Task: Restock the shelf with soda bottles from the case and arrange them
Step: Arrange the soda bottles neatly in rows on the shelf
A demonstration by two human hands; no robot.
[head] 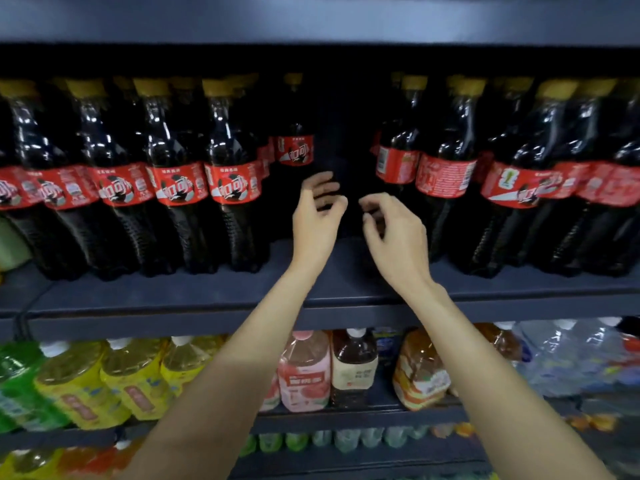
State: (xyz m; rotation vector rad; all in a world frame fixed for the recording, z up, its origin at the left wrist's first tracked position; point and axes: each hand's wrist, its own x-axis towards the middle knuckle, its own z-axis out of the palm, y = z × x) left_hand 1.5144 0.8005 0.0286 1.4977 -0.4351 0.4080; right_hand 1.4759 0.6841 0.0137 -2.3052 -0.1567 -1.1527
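Above the shelf (339, 289) gap, the left hand (317, 216) and right hand (394, 233) hover loosely curled and empty; the recessed bottle (295, 150) wants pulling forward, label outward.

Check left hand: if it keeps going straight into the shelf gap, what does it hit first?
Likely the set-back cola bottle behind the left hand, fingertips pointing near its lower body. Depth unclear; it may instead pass into the dark gap.

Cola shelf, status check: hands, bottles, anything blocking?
Left hand and right hand empty, no grip. Gap open in cola row; one cola bottle behind. Nothing blocking.
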